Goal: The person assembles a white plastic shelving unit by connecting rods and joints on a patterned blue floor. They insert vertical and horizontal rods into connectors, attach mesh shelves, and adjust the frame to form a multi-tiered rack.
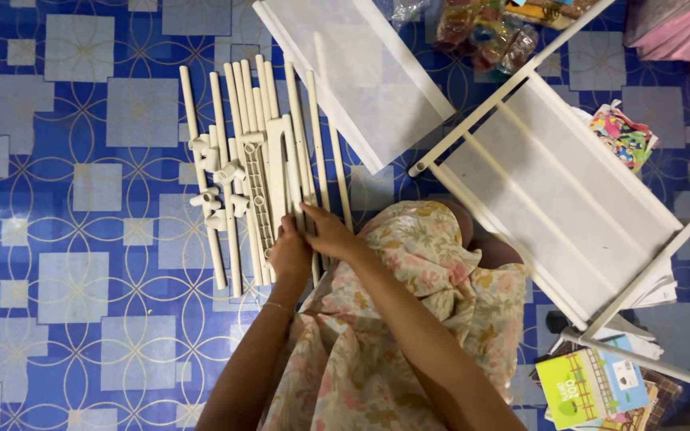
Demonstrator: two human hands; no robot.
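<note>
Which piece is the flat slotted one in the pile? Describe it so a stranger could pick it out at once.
Start at the blue patterned floor, then find the pile of white plastic tubes beyond the two hands. Among them lies the flat white plastic ladder-like strip. Unlike the round tubes and small elbow connectors, it is flat with a row of slots.

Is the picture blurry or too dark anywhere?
Head view: evenly lit, only soft shadows under the white pipes. The left hand and right hand look slightly soft. The white shelf panel is bright but not glaring. The bottom right corner is darker.
</note>
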